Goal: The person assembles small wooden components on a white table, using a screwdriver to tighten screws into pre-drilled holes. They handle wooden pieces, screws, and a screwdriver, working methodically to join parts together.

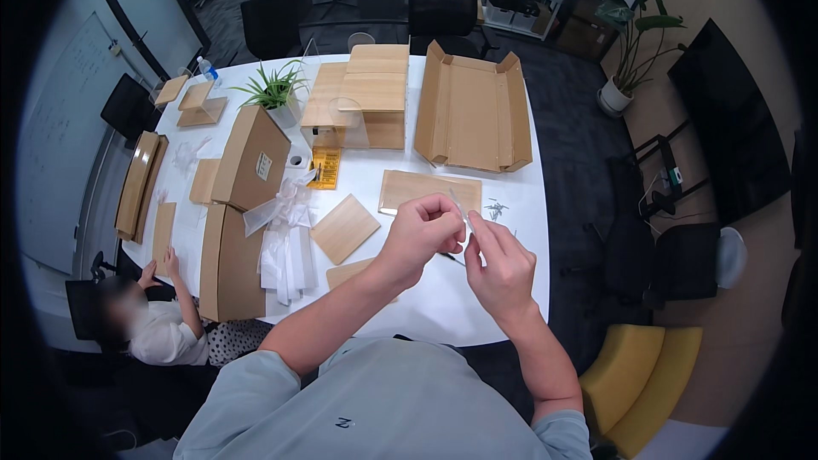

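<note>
1. Pinched between the fingertips of left hand [428,234] and right hand [503,266]: closed from both sides on a thin translucent piece [461,205], too small to identify.
2. Held, as seen from above, over the right half of the wooden board [411,185]; height above it, impossible to tell.
3. Slanted steeply along its length, from far left to near right, across the board's long direction; gripped by both hands, with neither clearly nearer. Likely decisive: that slant between two opposing pinches.
4. Just off the board's right edge, nearer to right hand: scattered small grey fasteners [497,208], on the white table [443,315].
5. On the board's near side: a dark slim tool [453,258], partly hidden.
6. Left and nearer than the board: a square wooden panel [345,228]; beyond the board, an open cardboard box [470,129].
</note>
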Action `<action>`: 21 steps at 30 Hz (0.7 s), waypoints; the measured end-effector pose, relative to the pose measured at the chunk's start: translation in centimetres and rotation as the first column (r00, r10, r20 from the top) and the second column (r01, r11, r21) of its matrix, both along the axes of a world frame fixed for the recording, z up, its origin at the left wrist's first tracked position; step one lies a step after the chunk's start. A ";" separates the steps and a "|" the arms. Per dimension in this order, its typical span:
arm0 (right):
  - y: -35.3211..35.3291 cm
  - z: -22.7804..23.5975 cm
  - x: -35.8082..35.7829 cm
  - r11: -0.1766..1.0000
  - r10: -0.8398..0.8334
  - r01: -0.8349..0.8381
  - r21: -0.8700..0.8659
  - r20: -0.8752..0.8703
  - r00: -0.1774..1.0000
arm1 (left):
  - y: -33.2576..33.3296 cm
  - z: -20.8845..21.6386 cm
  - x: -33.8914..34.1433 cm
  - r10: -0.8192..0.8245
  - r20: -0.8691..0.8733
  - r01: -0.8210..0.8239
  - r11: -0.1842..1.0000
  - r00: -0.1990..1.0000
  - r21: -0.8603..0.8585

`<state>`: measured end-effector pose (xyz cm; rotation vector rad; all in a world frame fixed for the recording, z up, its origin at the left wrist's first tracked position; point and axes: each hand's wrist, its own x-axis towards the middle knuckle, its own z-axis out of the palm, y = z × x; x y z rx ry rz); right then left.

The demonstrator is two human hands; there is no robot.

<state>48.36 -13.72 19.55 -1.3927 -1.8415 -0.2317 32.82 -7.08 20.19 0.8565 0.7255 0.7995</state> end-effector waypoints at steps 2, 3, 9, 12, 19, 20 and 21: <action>0.0 0.0 0.1 1.000 -0.007 0.007 -0.001 0.001 1.000 | 0.0 0.2 0.0 -0.006 -0.031 0.007 1.000 0.999 0.026; 0.0 -0.1 0.2 1.000 -0.011 0.011 -0.001 0.003 1.000 | 0.0 0.2 0.0 -0.012 -0.046 0.015 0.998 0.999 0.053; 0.2 0.0 0.4 1.000 -0.018 0.018 0.014 0.020 1.000 | 0.1 0.4 -0.3 -0.031 -0.082 0.042 0.991 0.996 0.129; 0.1 0.1 0.4 1.000 -0.021 0.020 0.020 0.023 1.000 | 0.1 0.0 -0.3 -0.041 0.010 0.039 0.992 0.999 0.123; -0.2 0.4 -0.1 0.997 0.036 -0.050 -0.057 -0.222 0.974 | -0.7 -0.8 0.5 0.024 0.101 -0.041 0.984 0.995 0.173; -0.3 0.4 -0.1 0.996 0.041 -0.060 -0.068 -0.256 0.966 | -0.9 -0.8 0.6 0.039 0.101 -0.057 0.982 0.994 0.179; -0.3 0.4 -0.2 0.994 0.047 -0.073 -0.079 -0.291 0.956 | -1.1 -1.1 0.7 0.055 0.094 -0.071 0.982 0.994 0.174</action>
